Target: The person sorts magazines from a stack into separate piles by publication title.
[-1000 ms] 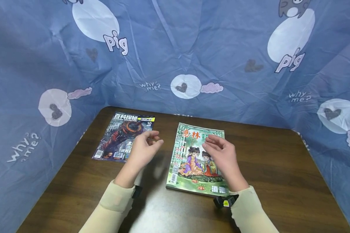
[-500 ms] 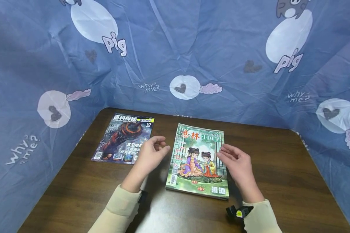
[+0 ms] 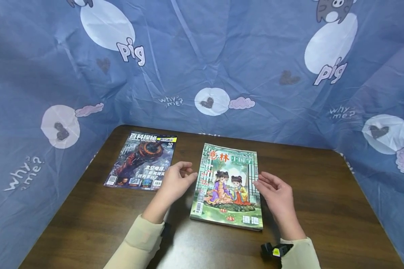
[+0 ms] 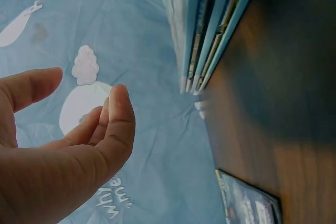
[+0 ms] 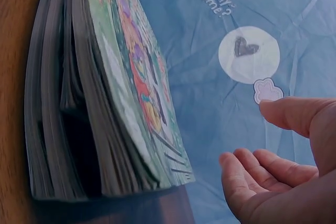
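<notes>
The fingers (image 4: 119, 124) of the left hand (image 3: 176, 181) are softly bent, and I see a wide gap between them and the thumb (image 4: 39, 86); they hold nothing. The right hand (image 3: 277, 196) is in a similar manner: its fingers (image 5: 252, 174) curve slightly, apart from its thumb (image 5: 289, 114), and it also has hold of nothing.

Between the two hands lies a stack of magazines (image 5: 107, 135), with a green magazine (image 3: 227, 186) on its top, face up. The left hand is just beside its left side, the right hand just beside its right side; in my wrist views I see some space between fingers and stack. The stack is about midway between left and right edges of the brown table (image 3: 323, 209), its top end near the far edge.

More to the left, a dark magazine (image 3: 139, 158) lies flat near the far left corner. Outward again, I see pale sleeves (image 3: 138, 239) on both arms, and a blue cloth (image 3: 272, 45) with printed words, which rises behind the far edge.
</notes>
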`<state>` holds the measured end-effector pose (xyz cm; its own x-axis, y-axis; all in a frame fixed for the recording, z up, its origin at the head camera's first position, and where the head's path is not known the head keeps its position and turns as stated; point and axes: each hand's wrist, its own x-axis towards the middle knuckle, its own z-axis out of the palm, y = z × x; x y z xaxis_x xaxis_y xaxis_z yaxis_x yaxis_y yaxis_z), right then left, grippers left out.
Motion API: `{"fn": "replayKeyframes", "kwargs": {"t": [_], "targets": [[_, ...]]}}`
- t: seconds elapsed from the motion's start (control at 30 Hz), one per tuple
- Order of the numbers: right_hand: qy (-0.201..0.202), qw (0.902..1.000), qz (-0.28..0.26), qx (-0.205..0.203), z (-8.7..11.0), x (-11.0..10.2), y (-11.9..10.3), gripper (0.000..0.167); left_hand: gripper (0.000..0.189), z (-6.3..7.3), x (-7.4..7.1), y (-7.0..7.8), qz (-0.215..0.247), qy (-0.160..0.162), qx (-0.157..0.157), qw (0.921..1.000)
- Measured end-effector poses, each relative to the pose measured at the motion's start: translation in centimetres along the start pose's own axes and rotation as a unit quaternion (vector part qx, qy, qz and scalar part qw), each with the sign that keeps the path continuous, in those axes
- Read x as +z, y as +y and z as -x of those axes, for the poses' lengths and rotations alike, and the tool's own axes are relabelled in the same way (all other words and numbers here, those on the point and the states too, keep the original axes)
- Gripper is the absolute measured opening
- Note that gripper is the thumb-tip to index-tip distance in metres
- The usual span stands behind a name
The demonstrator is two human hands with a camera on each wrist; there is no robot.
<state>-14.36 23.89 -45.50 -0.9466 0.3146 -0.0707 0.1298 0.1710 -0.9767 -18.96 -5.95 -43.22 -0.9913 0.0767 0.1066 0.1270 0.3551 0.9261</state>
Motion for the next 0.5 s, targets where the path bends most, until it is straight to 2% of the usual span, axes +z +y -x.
{"fn": "replayKeyframes", "kwargs": {"t": [0.5], "targets": [[0.012, 0.9999, 0.01, 0.005, -0.6, -0.6, 1.3, 0.052, 0.038, -0.7, 0.6, -0.9, -0.037, -0.012, -0.02, 0.9991]]}}
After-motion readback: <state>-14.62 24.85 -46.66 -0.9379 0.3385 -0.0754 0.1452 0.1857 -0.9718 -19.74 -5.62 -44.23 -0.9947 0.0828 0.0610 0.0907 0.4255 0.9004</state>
